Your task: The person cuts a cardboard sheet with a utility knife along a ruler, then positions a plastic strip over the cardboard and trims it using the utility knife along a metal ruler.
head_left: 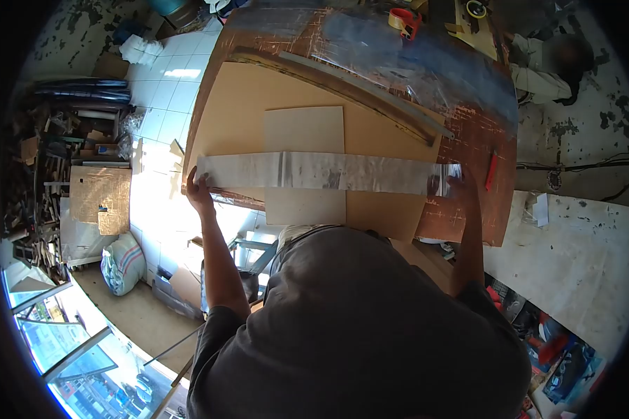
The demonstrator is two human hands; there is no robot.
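A long shiny metallic strip (314, 171) stretches sideways across the work table. My left hand (200, 187) grips its left end, with the fingers closed at the edge. At the right end, my right hand (464, 183) holds the strip with its fingers closed on it. Beneath the strip lie a pale rectangular board (305, 129) and a larger brown sheet (237, 105). Part of both is hidden under the strip.
Long bars (349, 91) lie diagonally beyond the strip. A red cutter (491, 172) and a red tape dispenser (404, 23) are on the table (468, 216). Another person (548, 66) is at the upper right. Shelves of scraps (42, 188) stand left.
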